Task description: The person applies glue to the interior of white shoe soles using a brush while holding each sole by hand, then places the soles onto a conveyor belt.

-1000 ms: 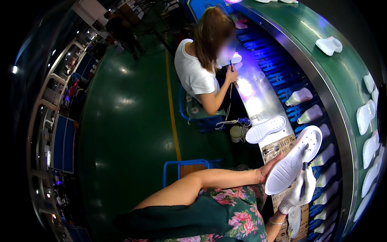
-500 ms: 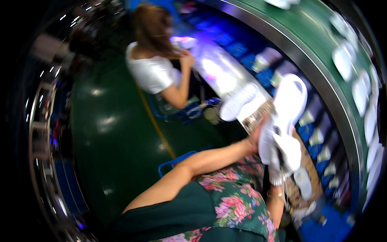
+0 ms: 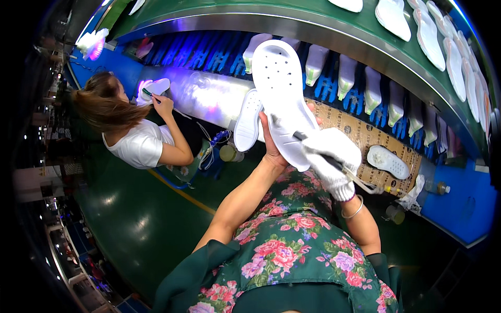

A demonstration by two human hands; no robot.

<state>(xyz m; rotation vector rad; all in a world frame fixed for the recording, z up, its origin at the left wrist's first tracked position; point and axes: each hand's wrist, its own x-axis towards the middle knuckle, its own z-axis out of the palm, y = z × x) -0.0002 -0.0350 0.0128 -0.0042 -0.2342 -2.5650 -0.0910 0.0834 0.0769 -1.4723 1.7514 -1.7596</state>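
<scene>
White knit covers the right hand (image 3: 334,156), its fingers closed around a dark-handled brush (image 3: 299,135); whether the blurred bristles touch the white shoe sole (image 3: 284,83) behind them, I cannot tell. The bare left hand (image 3: 273,150) grips that sole, thumb at 1 edge, fingertips at the other, tilted over the bench edge. Brushing its holed face seems the step in hand; a further stroke would call for a steady left grip and light pressure. Just left lies a 2nd sole (image 3: 247,124); a 3rd rests rightward on cardboard (image 3: 334,117). Beyond, blue clips (image 3: 326,86) line the rack below a green belt (image 3: 318,7).
</scene>
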